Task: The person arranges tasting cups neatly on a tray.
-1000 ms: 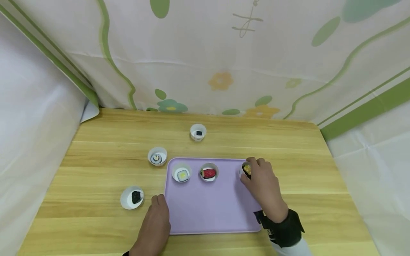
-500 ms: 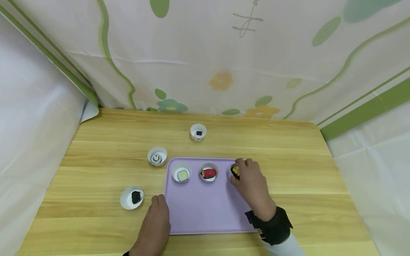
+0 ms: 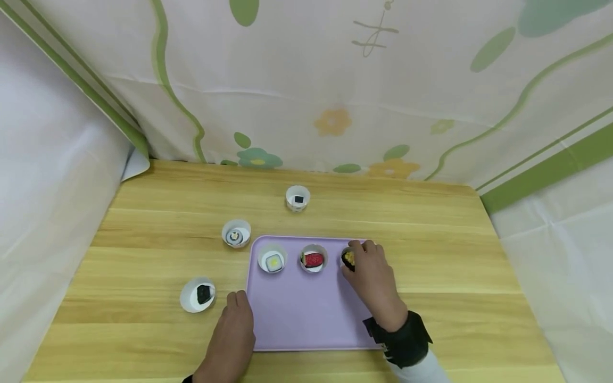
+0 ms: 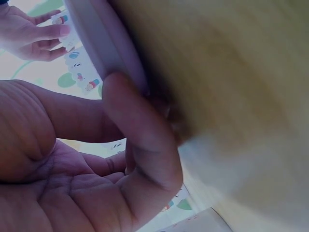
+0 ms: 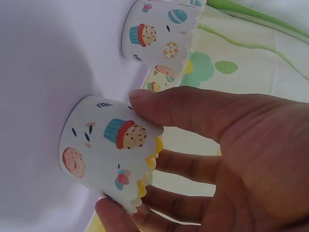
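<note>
Right of the frame's centre in the head view, the right hand (image 3: 375, 282) pinches a printed paper cup (image 5: 99, 150) between its thumb and fingers, over the upper right of a purple tray (image 3: 306, 314). The right wrist view shows the thumb on one side of the cup and the fingertips on the other, with cupcakes and leaves printed on the white wall (the rim is scalloped). Inside it, a dark-sided piece with a yellow topping (image 3: 349, 259) shows beside the hand.

At the lower left of the tray, the left hand (image 3: 232, 330) grips the tray's edge with bent fingers; its wrist view is blurred at the contact, so how far they reach beneath is hard to say.

Along the tray's upper side stand two more cups: the middle cup (image 3: 315, 247) with a red-topped piece (image 3: 314, 260), and the left cup (image 3: 272, 248) with a yellow-centred piece (image 3: 274, 263). Three others stand on the wooden table (image 3: 455, 239): the far cup (image 3: 298, 207) above the tray, the roll cup (image 3: 236, 225) just outside its upper left corner, and the near cup (image 3: 188, 298) farther down at left. A black band (image 3: 407, 340) circles the right wrist.
</note>
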A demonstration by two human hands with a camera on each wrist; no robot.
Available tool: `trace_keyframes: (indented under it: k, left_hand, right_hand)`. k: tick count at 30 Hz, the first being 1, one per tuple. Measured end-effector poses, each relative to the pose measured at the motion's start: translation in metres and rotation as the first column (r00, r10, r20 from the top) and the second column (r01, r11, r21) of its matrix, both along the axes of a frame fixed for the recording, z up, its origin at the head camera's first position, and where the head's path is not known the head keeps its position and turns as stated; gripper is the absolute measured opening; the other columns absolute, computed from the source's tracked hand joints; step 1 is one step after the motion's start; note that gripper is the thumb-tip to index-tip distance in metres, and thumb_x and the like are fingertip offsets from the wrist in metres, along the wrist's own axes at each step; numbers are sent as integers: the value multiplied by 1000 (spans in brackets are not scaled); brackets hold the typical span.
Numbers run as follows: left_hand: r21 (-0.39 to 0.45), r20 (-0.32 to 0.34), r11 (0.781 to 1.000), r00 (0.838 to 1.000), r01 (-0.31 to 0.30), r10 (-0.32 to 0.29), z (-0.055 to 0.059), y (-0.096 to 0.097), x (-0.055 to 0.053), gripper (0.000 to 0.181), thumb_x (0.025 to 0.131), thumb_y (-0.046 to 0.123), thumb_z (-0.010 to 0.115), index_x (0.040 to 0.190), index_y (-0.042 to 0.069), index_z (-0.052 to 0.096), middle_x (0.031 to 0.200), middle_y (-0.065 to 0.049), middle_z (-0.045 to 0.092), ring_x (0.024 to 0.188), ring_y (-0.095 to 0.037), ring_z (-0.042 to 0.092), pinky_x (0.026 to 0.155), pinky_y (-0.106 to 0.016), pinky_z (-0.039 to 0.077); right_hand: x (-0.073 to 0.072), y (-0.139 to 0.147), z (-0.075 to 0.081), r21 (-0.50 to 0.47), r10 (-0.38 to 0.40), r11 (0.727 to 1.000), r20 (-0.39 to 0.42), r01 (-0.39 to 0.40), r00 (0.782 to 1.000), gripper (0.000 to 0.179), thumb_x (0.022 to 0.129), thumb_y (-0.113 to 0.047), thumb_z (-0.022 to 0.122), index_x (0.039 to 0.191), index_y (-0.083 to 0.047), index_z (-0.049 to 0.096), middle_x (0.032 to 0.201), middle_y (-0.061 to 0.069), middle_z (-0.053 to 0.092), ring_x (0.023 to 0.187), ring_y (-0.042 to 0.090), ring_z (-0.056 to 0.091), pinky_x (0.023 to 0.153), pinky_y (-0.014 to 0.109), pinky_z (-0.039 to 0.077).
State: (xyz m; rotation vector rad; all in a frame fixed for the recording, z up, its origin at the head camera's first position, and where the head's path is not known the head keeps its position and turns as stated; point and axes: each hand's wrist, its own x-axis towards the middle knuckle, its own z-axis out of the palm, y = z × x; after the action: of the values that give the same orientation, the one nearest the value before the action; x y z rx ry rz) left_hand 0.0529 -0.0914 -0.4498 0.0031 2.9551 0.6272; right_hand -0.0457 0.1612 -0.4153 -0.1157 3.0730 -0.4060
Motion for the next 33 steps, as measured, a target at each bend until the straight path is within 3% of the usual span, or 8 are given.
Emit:
trace_keyframes:
  k: [9, 15, 20, 24, 29, 33]
  left_hand:
    - [-13, -16, 1000, 1000, 18, -18, 2, 0, 1, 41, 67, -13, 67, 101, -15, 44, 83, -17, 43, 62, -20, 47, 53, -33, 49]
    - [-24, -68, 999, 997, 26, -28, 1, 1, 2, 40, 65, -14, 68, 98, -14, 45, 81, -15, 42, 60, -19, 46, 51, -32, 48]
    - [-32, -79, 999, 996, 32, -34, 0, 0, 2, 34, 70, -13, 65, 99, -15, 46, 81, -15, 43, 59, -19, 46, 50, -31, 48]
    - [-31, -78, 999, 997, 25, -28, 1, 0, 1, 26, 77, -12, 59, 100, -16, 48, 82, -18, 46, 58, -21, 49, 50, -33, 50]
    - [-24, -58, 1000, 998, 13, -14, 6, -1, 0, 26, 84, -1, 62, 100, -17, 50, 82, -18, 48, 59, -24, 53, 52, -38, 53]
    - [-50, -57, 999, 998, -4, 2, 18, -1, -2, 36, 88, 14, 64, 104, -16, 54, 84, -18, 51, 62, -25, 56, 50, -40, 52]
  right_hand:
    - [1, 1, -3, -10, -2, 1000, -27, 1, 1000, 49, 76, -22, 77, 120, -4, 62, 105, 17, 59, 98, 32, 52, 59, 45, 54]
    - [1, 1, -3, -10, -5, 1000, -26, 4, 1000, 53, 75, -23, 78, 121, -4, 62, 107, 18, 60, 100, 34, 53, 60, 47, 54]
    - [5, 6, 2, -17, -16, 1000, 15, 16, 1000, 72, 74, -39, 79, 132, -4, 57, 123, 22, 59, 114, 39, 50, 78, 51, 54]
    - [16, 18, 8, -39, -46, 998, 27, 47, 999, 77, 80, -52, 69, 135, 0, 53, 130, 25, 55, 119, 42, 47, 88, 53, 49]
    - [36, 42, 6, -36, -92, 995, -23, 91, 995, 57, 92, -39, 61, 125, 7, 57, 116, 27, 58, 108, 42, 53, 76, 53, 52]
    - [48, 59, -3, -21, -116, 993, -44, 115, 992, 46, 88, -23, 68, 118, 10, 59, 104, 27, 59, 95, 41, 57, 70, 48, 52]
